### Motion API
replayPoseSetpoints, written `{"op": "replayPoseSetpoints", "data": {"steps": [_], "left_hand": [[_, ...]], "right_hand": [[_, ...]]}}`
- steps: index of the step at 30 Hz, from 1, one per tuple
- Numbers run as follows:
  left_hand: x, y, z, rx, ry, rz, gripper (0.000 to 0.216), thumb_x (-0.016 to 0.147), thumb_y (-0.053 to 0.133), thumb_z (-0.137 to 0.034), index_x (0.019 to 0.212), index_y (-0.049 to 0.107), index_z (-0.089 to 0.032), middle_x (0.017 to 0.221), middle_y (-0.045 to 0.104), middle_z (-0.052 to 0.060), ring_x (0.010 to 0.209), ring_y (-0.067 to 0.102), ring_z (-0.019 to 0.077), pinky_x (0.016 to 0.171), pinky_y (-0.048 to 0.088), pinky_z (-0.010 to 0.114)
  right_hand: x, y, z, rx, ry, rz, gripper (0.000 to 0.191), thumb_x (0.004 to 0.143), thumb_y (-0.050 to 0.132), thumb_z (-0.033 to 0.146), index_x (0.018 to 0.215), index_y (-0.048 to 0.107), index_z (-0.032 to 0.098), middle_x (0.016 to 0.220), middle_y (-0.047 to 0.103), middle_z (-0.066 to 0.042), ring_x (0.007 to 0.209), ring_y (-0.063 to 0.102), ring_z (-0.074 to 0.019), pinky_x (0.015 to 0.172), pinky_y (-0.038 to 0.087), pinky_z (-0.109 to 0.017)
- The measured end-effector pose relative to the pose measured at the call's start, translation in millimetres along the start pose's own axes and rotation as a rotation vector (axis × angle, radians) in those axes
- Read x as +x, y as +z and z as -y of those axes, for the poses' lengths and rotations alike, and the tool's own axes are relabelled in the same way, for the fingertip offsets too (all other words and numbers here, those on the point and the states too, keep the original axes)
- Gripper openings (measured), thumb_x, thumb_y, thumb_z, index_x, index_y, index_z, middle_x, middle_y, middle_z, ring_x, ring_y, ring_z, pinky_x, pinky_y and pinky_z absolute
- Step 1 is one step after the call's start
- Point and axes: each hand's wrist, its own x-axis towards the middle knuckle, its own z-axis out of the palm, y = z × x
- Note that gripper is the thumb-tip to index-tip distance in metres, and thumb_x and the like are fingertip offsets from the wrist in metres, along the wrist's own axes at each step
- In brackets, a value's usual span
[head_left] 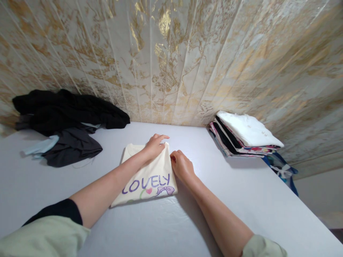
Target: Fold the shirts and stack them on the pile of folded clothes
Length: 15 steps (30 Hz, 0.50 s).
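A folded cream T-shirt (150,171) lies in front of me, printed with the purple word "LOVELY", a pink heart and a purple bow. Across its upper right part rests my left hand (155,145), fingers stretched toward the right corner of the shirt. My right hand (182,165) is curled at the shirt's right edge, with thumb and fingers pinched together on the fabric there. The fingertips of the right hand are partly hidden by the hand itself.
At the back left lies a loose heap of black clothes (66,110), with a dark grey garment (73,144) and a pale blue one (43,145) before it. A stack of folded clothes (243,134) stands back right. Blue fabric (285,173) hangs by the white table's (257,200) right edge. A patterned curtain (160,71) closes the back.
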Motion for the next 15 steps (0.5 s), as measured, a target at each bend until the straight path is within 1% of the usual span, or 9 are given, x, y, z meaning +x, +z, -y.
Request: {"op": "replayPoseSetpoints", "data": {"steps": [2,4,6,8,12,15], "left_hand": [[-9,-6,-12,0.088,0.151,0.03,0.038,0.08,0.048,-0.012,0.107,0.067,-0.032,0.126,0.054,0.002,0.12,0.047,0.0209,0.106,0.036,0.039],[-17,-9,-21,0.188,0.252,0.09,0.031,0.08,0.048,-0.01,0.092,0.069,-0.029,0.129,0.053,0.002,0.126,0.042,0.0229,0.108,0.031,0.043],[-22,-9,-24,0.245,0.281,0.15,0.029,0.078,0.047,-0.008,0.084,0.069,-0.026,0.13,0.053,0.003,0.127,0.04,0.0238,0.107,0.031,0.044],[-23,-7,-22,0.258,0.291,0.193,0.029,0.075,0.047,-0.006,0.082,0.068,-0.025,0.129,0.053,0.003,0.126,0.04,0.0239,0.105,0.033,0.044],[-18,-6,-18,0.283,0.342,0.191,0.023,0.076,0.049,-0.009,0.076,0.067,-0.025,0.123,0.055,0.002,0.12,0.043,0.0233,0.102,0.035,0.041],[-16,-8,-25,0.334,0.353,0.21,0.019,0.078,0.052,-0.014,0.069,0.066,-0.023,0.111,0.059,0.005,0.113,0.046,0.0239,0.101,0.035,0.041]], "right_hand": [[1,1,0,0.009,0.013,-0.008,0.015,0.092,0.045,0.024,0.098,0.058,0.024,0.099,0.06,-0.002,0.078,0.056,-0.0141,0.062,0.031,-0.024],[2,2,0,0.019,0.026,-0.01,0.013,0.091,0.047,0.027,0.1,0.056,0.023,0.1,0.06,-0.003,0.077,0.056,-0.0141,0.062,0.032,-0.024],[3,2,-1,0.021,0.039,-0.003,0.013,0.09,0.049,0.028,0.099,0.056,0.022,0.099,0.06,-0.004,0.077,0.056,-0.0146,0.062,0.031,-0.025],[5,2,-2,0.024,0.052,0.004,0.012,0.09,0.048,0.027,0.096,0.057,0.022,0.096,0.061,-0.003,0.077,0.056,-0.015,0.061,0.03,-0.025],[8,2,-3,0.038,0.072,0.03,0.011,0.087,0.049,0.027,0.092,0.058,0.023,0.092,0.063,-0.003,0.078,0.056,-0.016,0.06,0.029,-0.026],[8,2,-3,0.028,0.073,0.034,0.011,0.087,0.049,0.027,0.09,0.059,0.023,0.091,0.064,-0.003,0.079,0.057,-0.0164,0.061,0.03,-0.026]]}}
